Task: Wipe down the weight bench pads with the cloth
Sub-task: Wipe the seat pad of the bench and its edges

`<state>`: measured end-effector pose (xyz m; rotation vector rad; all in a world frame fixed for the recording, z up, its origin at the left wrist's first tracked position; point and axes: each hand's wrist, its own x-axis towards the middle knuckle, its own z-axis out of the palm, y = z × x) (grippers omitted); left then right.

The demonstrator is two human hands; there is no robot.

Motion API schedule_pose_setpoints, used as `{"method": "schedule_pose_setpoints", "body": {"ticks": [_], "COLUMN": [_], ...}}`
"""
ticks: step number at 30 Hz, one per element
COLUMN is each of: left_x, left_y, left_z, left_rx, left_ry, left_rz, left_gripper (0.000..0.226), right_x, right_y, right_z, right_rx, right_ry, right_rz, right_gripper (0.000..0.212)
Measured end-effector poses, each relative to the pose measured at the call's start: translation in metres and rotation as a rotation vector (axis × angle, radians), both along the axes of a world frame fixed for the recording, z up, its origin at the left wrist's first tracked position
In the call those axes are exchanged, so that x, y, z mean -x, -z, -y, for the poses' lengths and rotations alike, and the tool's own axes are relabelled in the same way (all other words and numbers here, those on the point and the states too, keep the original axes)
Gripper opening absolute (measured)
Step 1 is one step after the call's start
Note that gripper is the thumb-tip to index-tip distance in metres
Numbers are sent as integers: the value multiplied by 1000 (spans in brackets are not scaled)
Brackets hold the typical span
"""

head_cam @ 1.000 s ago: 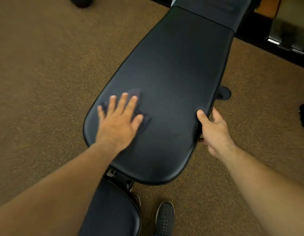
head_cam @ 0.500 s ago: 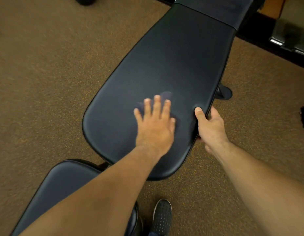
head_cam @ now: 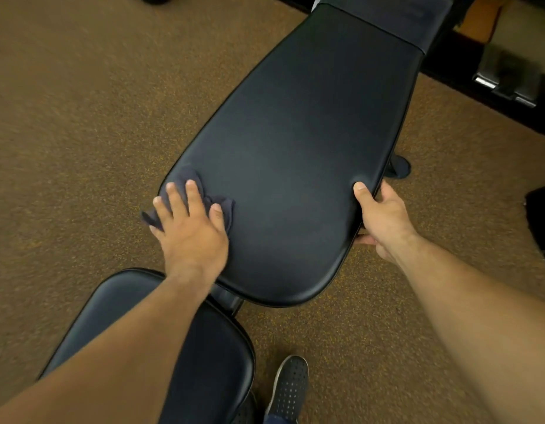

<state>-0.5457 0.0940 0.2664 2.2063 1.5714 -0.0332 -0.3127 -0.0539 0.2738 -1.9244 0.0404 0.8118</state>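
Fingers (head_cam: 193, 197) of the left hand (head_cam: 191, 237) lay straight and spread on the dark cloth (head_cam: 187, 177), pressing it flat at the near left edge of the back pad (head_cam: 295, 133). The right hand (head_cam: 384, 218) clasped the pad's right edge, thumb on top, other fingers curled under. The cloth looked soft and limp, so a flat palm would probably move it better than a pinch; the pad seemed smooth and firm.

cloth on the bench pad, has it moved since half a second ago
Yes. Under the left hand, the cloth has swept leftward across the long pad, from close by the right hand at the right edge to the pad's left edge.
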Motion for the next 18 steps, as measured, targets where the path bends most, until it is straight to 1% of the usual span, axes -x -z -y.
{"method": "schedule_pose_setpoints", "body": {"ticks": [2,4,8,10,13,15,16,18], "left_x": [-16,-33,-76,-87,-81,-67,-56,-28], "left_y": [-2,-4,-3,0,2,2,3,6], "left_z": [22,44,85,93,86,80,77,72], "left_rx": [-44,-76,-104,-133,-178,-175,-171,-180], "left_ry": [25,115,428,544,613,657,648,537], "left_rz": [-19,-29,11,14,-29,-35,-30,-14], "left_gripper": [61,60,59,59,59,60,60,61], "right_x": [0,-1,-3,-4,-5,-6,-6,-5], "right_y": [2,4,5,5,5,4,3,1], "right_z": [0,1,3,5,4,5,5,5], "right_rx": [6,1,-18,-27,-32,-36,-35,-28], "right_ry": [1,3,-7,-14,-38,-40,-41,-45], "right_rz": [12,18,1,-5,-2,-2,-4,-8], "right_gripper": [28,28,34,34,34,35,35,32]}}
